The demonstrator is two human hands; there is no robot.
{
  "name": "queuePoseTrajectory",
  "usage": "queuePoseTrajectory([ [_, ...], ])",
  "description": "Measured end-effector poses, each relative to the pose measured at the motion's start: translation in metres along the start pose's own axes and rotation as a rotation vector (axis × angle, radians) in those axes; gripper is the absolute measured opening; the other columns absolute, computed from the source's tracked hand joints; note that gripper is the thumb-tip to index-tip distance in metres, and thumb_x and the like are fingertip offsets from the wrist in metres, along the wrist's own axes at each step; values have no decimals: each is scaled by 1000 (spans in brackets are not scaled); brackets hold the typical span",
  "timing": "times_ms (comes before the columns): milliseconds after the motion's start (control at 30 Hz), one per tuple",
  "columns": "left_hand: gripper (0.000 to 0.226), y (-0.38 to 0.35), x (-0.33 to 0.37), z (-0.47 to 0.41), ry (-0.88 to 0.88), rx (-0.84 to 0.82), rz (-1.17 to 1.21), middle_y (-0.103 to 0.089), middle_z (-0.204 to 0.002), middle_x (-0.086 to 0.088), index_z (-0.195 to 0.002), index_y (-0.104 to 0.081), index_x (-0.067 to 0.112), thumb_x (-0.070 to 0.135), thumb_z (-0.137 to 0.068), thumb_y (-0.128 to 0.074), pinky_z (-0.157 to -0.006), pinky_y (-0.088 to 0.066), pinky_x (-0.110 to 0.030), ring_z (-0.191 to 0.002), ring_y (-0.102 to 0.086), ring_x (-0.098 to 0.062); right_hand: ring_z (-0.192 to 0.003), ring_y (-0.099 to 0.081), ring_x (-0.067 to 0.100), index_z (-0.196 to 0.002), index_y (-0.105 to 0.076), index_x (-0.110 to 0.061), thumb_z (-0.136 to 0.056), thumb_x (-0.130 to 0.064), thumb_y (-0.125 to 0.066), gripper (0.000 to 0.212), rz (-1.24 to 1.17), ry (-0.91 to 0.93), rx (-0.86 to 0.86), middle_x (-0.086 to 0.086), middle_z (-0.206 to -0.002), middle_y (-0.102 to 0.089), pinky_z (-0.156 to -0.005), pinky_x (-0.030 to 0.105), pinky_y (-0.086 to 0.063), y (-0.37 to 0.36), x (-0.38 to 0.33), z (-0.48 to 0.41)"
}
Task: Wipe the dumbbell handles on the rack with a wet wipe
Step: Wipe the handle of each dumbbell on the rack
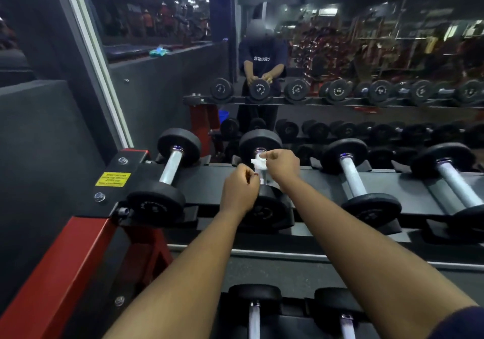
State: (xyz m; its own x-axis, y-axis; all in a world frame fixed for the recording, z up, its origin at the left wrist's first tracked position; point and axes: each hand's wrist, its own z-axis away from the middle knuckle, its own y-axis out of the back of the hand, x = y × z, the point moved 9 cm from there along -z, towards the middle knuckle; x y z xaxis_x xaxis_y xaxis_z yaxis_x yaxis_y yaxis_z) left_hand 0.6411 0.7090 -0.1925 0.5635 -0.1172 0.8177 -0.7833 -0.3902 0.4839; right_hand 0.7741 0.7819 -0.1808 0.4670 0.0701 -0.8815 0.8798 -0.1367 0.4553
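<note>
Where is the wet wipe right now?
Head view, centre: the right hand pinches the wet wipe over the handle of the second dumbbell from the left on the top shelf of the rack, left hand close beside.

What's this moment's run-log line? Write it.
wet wipe: on second dumbbell handle | right hand: pinches wipe | left hand: curled by handle, hold unclear

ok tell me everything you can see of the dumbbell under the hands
The dumbbell is second from the left on the upper tier of the rack, lying front to back. It has two round black heads and a silvery metal handle with a purplish ring at the far end. A white wet wipe sits on the handle's far part, pinched by the right hand. The left hand is curled at the near end; grip unclear.
</note>
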Motion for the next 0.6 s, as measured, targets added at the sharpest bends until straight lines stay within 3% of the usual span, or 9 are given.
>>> queuePoseTrajectory([
  [100, 33, 3, -3, 4, -11, 128, 17, -43, -52, 4, -58, -41, 16, 16, -88, -54, -45, -27, -23, -49, -36, -8, -65, -43, 4, -107, -73, -16, -86, -5, -55, 29, 133, 114, -149, 1, -99, -67, -57, 14, -37, -6, -1, 5],
  [167, 39, 6, -2, 7, -28, 206, 31, -37, -48, 6, -53, -34, 19, 14, -86, -53, -43, -22, -21, -46, -31, -7, -58, -42, -1, -105, -74, -16, -85, -3, -53, 31, 226, 193, -182, 2, -101, -70, -48, 7, -35, -9, 1, 7],
  [233, 35, 11, 2, 9, -89, 275, 47, -33, -46, 9, -51, -30, 23, 18, -82, -47, -42, -18, -19, -44, -28, -6, -57, -46, -2, -100, -75, -16, -84, -1, -56, 30, 250, 214, -171, -2, -96, -71, -46, 4, -37, -8, 1, 7],
  [333, 25, 14, 7, 11, -216, 321, -19, -30, -49, 11, -55, -28, 24, 19, -76, -41, -45, -15, -20, -45, -28, -6, -72, -53, 4, -92, -76, -16, -80, -2, -67, 20, 275, 152, -266, -9, -71, -61, -62, 12, -44, -9, 4, 7],
  [433, 14, 6, 12, 10, -322, 258, -101, -31, -56, 11, -63, -34, 17, 23, -74, -40, -48, -17, -24, -50, -32, -13, -69, -57, 11, -84, -74, -12, -79, -5, -69, 10, 283, 15, -376, 2, -80, -67, -54, 19, -48, -9, 11, 11],
  [500, 14, 3, 14, 8, -372, 216, -122, -31, -58, 11, -64, -33, 17, 21, -75, -42, -48, -17, -24, -52, -32, -13, -61, -54, 14, -77, -67, -7, -80, -9, -62, 6, 359, -14, -289, 6, -75, -63, -49, 21, -45, -10, 11, 2],
  [600, 13, 0, 18, 8, -426, 160, -129, -31, -59, 11, -65, -33, 19, 29, -73, -34, -47, -17, -23, -52, -33, -13, -58, -46, 15, -60, -44, -11, -77, -2, -50, 20, 430, 54, -81, 3, -62, -48, -44, 20, -32, -15, 6, -17],
])
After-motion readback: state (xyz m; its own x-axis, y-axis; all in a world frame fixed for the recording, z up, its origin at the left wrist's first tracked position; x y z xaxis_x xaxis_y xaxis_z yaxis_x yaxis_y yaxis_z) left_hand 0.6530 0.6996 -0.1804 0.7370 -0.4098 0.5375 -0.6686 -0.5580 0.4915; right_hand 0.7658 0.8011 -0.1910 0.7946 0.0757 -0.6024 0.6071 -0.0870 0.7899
